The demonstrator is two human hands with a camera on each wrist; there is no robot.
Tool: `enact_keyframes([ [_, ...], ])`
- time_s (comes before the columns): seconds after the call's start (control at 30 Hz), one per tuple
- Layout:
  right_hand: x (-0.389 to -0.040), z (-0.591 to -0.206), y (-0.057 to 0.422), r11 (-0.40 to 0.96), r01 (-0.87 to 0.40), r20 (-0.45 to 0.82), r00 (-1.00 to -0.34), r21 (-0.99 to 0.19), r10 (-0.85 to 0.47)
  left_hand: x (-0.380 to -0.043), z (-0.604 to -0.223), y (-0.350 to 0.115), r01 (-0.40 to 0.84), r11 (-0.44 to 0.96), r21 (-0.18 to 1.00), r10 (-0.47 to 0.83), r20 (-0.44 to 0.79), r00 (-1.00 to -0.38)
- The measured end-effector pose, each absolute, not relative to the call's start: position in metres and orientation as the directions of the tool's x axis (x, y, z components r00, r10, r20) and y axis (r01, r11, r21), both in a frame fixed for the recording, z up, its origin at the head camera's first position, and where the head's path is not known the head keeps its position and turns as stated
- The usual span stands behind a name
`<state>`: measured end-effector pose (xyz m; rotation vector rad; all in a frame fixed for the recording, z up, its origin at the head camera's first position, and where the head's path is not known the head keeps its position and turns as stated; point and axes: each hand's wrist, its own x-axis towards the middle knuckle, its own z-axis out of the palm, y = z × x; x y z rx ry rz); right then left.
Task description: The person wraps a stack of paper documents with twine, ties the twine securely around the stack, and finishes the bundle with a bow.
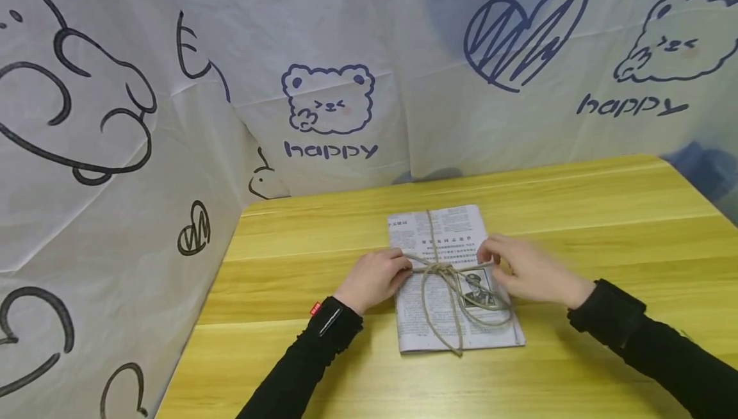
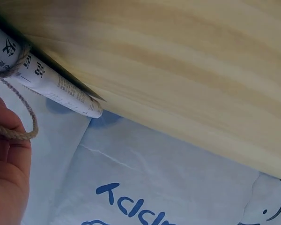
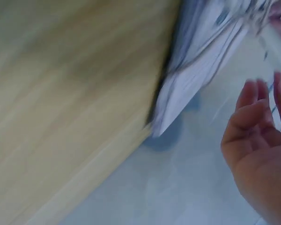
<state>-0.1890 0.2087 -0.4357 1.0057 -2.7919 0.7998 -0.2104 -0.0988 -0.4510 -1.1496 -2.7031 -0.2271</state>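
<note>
While tied: newspaper (image 1: pixel 455 278) on table (image 1: pixel 605 227).

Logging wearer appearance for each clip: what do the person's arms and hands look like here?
Both hands, left and right, are bare, with no gloves visible. Both arms wear long black sleeves with snug cuffs. The left cuff carries a small red tag and a thin pale mark.

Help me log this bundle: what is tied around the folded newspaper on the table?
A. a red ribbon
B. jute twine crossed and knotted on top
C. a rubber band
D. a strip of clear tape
B: brown jute twine crosses the folded newspaper lengthwise and crosswise, knotted on top between the left hand and right hand.
</note>
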Motion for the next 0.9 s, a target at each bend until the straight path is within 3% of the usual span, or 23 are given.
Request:
enact_keyframes([
  [0.1, -0.18, -0.438, 0.191, 0.638, -0.621, 0.199, -0.769, -0.455, -0.607, -0.21, -0.453, -0.098, 0.719, 0.69, 0.08, 0.687, 0.24, -0.686],
  [0.37, -0.179, -0.449, 0.163, 0.72, -0.538, 0.038, -0.811, -0.438, -0.584, -0.208, -0.453, -0.1, 0.72, 0.686, 0.101, 0.683, 0.254, -0.685],
  [0.67, -0.182, -0.452, 0.161, 0.713, -0.48, 0.016, -0.835, -0.512, -0.55, -0.21, -0.452, -0.1, 0.733, 0.673, 0.102, 0.691, 0.268, -0.672],
  [0.9, -0.182, -0.451, 0.162, 0.674, -0.47, -0.013, -0.815, -0.571, -0.579, -0.211, -0.455, -0.101, 0.737, 0.666, 0.116, 0.694, 0.266, -0.669],
])
